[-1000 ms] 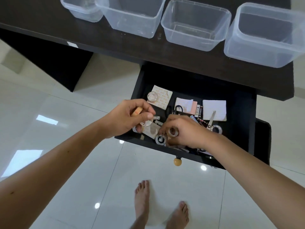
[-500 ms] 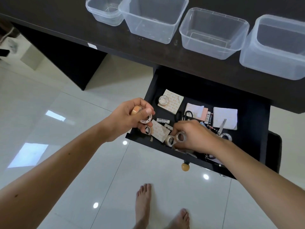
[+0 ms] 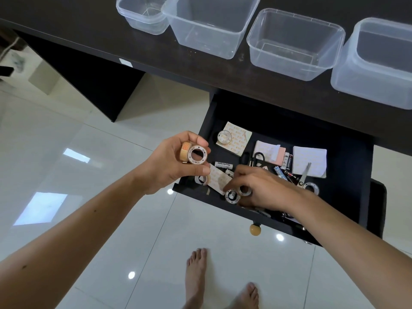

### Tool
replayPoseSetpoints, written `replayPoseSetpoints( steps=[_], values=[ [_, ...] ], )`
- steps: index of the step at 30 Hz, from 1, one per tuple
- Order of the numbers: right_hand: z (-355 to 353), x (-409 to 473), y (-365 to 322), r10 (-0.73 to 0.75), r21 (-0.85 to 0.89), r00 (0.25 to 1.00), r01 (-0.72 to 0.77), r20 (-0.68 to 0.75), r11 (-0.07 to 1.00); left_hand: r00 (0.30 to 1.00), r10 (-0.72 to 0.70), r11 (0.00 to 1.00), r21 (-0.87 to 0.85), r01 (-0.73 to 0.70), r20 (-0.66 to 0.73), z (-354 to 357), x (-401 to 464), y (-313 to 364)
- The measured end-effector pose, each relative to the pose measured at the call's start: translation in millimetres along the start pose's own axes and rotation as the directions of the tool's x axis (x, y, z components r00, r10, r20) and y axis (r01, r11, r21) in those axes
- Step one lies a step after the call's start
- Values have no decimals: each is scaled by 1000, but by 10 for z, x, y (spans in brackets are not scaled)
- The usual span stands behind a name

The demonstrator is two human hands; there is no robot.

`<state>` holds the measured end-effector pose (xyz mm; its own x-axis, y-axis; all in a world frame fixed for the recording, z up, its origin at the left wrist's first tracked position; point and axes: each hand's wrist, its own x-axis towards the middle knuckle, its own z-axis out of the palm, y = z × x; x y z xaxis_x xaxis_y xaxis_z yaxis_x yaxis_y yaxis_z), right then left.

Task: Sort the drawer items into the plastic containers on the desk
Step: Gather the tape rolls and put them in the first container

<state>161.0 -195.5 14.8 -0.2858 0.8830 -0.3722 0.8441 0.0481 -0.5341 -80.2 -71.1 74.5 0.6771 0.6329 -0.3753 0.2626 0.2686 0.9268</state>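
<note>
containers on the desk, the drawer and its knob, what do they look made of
Containers: clear, slightly frosted plastic; the dark desk shows through their walls. Drawer: dark, matte board, probably laminated wood; the look leaves it open. Knob: tan and rounded, likely wood, though smooth plastic is possible.

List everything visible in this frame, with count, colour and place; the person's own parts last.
Clear plastic containers: four, empty, in a row on the dark desk.
Open black drawer: one, under the desk, wooden knob in front.
Tape rolls: two in the left hand, at least four in the drawer, one beside the right hand.
White paper pads: several, in the drawer.
Black-handled scissors: one, drawer middle.
Batteries: several, drawer.
Left hand: holds two rolls.
Right hand: grips a roll.
Bare feet: two, white tiles.
</note>
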Motion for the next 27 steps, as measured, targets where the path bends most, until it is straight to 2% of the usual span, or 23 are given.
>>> replayPoseSetpoints(
  steps=[3, 6, 10, 15, 21, 27],
  values=[
    [-41, -12, -13, 33, 65, 997, -29, -72, 997, 999, 30, 998, 49, -28, -27, -39, -20, -1],
    [-110, 59, -94, 37, 157, 990, -16, -135, 987, 997, 49, 999, 13, -48, -58, -122, -33, -16],
    [-104, 271, -253, -48, 171, 992, 68, -117, 983, 992, 91, 993, -68, -96, -83, -222, -68, -54],
    [-47, 461, -343, -11, 200, 987, 43, -160, 979, 988, 102, 995, 14, -101, -114, -333, -124, -131],
    [78, 626, -395, -32, 43, 983, 40, -179, 998, 991, 84, 994, 79, -75, -107, -396, -159, -176],
    [34, 631, -440, -144, -116, 975, 125, -171, 985, 992, 90, 990, 114, -80, -83, -365, -92, -119]
  ],
)
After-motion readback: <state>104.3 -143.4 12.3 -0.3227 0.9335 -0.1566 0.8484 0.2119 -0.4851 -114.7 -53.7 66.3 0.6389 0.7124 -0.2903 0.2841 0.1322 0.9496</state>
